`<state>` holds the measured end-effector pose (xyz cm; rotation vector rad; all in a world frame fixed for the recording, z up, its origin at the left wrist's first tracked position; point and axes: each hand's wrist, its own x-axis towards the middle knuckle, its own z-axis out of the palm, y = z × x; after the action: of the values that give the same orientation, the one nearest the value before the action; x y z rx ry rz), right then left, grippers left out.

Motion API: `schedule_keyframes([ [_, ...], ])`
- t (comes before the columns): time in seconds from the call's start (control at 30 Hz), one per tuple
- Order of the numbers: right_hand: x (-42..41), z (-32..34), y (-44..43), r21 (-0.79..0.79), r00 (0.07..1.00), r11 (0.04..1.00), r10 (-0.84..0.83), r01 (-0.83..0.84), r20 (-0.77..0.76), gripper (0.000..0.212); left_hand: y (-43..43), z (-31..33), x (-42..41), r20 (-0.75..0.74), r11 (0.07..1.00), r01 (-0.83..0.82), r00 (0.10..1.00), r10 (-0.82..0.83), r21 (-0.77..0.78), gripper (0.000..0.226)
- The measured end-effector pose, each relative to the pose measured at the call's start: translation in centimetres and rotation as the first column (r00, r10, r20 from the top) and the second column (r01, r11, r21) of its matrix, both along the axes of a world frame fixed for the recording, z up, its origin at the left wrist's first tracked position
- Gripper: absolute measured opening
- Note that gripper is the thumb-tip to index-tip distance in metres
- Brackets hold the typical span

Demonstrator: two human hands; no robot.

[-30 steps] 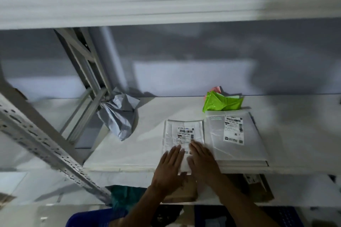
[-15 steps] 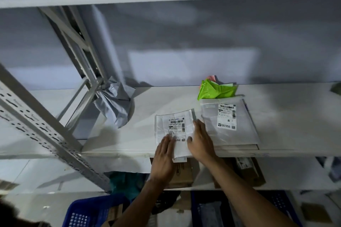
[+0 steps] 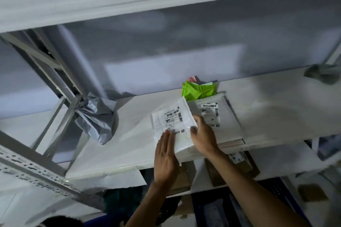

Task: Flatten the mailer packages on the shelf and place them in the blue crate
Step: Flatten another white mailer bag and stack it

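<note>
- Since half a second ago, the small white mailer (image 3: pixel 172 125) has swung so that its right edge now rides up over the larger white mailer (image 3: pixel 226 127) beside it; before, the two lay side by side.
- It sits at the front of the white shelf (image 3: pixel 276 110), with its near end reaching the shelf's front lip.
- The left hand (image 3: pixel 165 156) lies flat on the mailer's near left part, fingers straight and together.
- The right hand (image 3: pixel 203 137) grasps the mailer's right edge, thumb on top and fingers curled at the edge.
- A crumpled grey mailer (image 3: pixel 96 118) leans against the rack's metal braces to the left, well apart from the hands.
- A crumpled green mailer (image 3: pixel 198 91) lies just behind the two white ones, near the back wall.
- Another crumpled greyish bag (image 3: pixel 324 74) sits far right on the shelf.
- Brown cardboard boxes (image 3: pixel 239 165) rest on the lower shelf under the hands, and a blue crate (image 3: pixel 275 189) shows below them.
- Both white mailers carry shipping labels with barcodes; the print is too blurred to read.
- The small mailer's long axis runs from the shelf front toward the back wall, label end farther away, far end tilted slightly right.
</note>
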<state>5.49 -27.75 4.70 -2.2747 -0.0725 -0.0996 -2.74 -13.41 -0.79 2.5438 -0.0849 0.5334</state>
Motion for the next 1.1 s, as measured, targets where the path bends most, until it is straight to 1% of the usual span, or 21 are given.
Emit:
schedule_keyframes([
  [0.07,0.5,0.3,-1.7,0.033,0.999,0.999,-0.037,0.036,0.036,0.041,-1.0,0.5,1.1,-0.002,0.998,0.028,1.0,-0.028,0.053,0.058],
  [0.2,1.5,0.5,-5.8,0.078,0.989,0.99,-0.126,0.12,0.076,0.041,-2.8,0.4,3.1,-0.064,0.99,0.065,0.996,-0.058,0.123,0.059],
  [0.3,2.3,0.0,-9.0,0.094,0.98,0.977,-0.197,0.192,0.042,0.043,-4.2,-0.2,5.0,-0.122,0.982,0.104,0.989,-0.086,0.156,0.076],
  [0.33,2.6,-0.2,-9.9,0.085,0.976,0.973,-0.215,0.212,0.024,0.045,-4.7,-0.4,5.5,-0.157,0.979,0.132,0.982,-0.108,0.156,0.078],
  [0.4,3.1,-0.9,-11.3,0.038,0.97,0.97,-0.242,0.242,0.004,0.047,-5.5,-0.5,6.1,-0.212,0.968,0.19,0.965,-0.153,0.165,0.075],
  [0.47,3.4,-1.5,-12.2,-0.021,0.971,0.97,-0.241,0.241,-0.003,0.047,-6.1,-0.8,6.2,-0.245,0.958,0.223,0.953,-0.176,0.179,0.072],
  [0.53,3.6,-2.1,-12.6,-0.094,0.973,0.969,-0.229,0.228,0.002,0.048,-6.4,-1.3,6.1,-0.275,0.953,0.233,0.945,-0.175,0.192,0.074],
  [0.6,3.7,-2.5,-12.7,-0.239,0.982,0.953,-0.187,0.188,0.025,0.053,-6.4,-1.6,6.0,-0.287,0.952,0.227,0.944,-0.163,0.206,0.083],
  [0.67,3.8,-2.9,-12.6,-0.407,0.994,0.907,-0.099,0.11,0.048,0.059,-6.3,-1.5,6.0,-0.274,0.955,0.219,0.948,-0.16,0.201,0.089],
  [0.73,4.0,-3.1,-12.3,-0.471,0.996,0.881,-0.005,0.046,0.089,0.058,-6.4,-1.1,6.4,-0.275,0.957,0.223,0.947,-0.167,0.188,0.088],
  [0.8,4.6,-3.6,-11.9,-0.497,0.988,0.868,0.063,0.015,0.139,0.053,-6.7,-0.8,7.3,-0.249,0.949,0.235,0.952,-0.18,0.211,0.078],
  [0.83,4.9,-3.8,-11.6,-0.505,0.987,0.863,0.086,-0.004,0.139,0.051,-6.8,-0.9,7.7,-0.246,0.944,0.239,0.952,-0.181,0.229,0.073],
  [0.87,5.1,-3.7,-11.4,-0.512,0.991,0.858,0.092,-0.031,0.093,0.051,-6.9,-1.0,8.1,-0.256,0.941,0.24,0.95,-0.177,0.24,0.071],
  [0.93,5.4,-4.2,-11.1,-0.478,0.995,0.873,0.091,-0.099,-0.04,0.054,-7.0,-1.4,8.8,-0.282,0.939,0.24,0.945,-0.167,0.247,0.07],
  [0.97,5.6,-4.6,-11.3,-0.49,0.99,0.861,0.1,-0.137,-0.101,0.057,-7.1,-1.6,8.9,-0.287,0.938,0.246,0.942,-0.173,0.243,0.07],
  [1.07,6.1,-6.1,-11.9,-0.586,0.961,0.763,0.197,-0.274,-0.194,0.072,-6.9,-1.7,9.0,-0.32,0.939,0.271,0.927,-0.195,0.213,0.073],
  [1.1,6.4,-6.5,-11.9,-0.605,0.953,0.736,0.228,-0.304,-0.201,0.071,-6.8,-1.6,9.1,-0.328,0.939,0.277,0.923,-0.201,0.206,0.074],
])
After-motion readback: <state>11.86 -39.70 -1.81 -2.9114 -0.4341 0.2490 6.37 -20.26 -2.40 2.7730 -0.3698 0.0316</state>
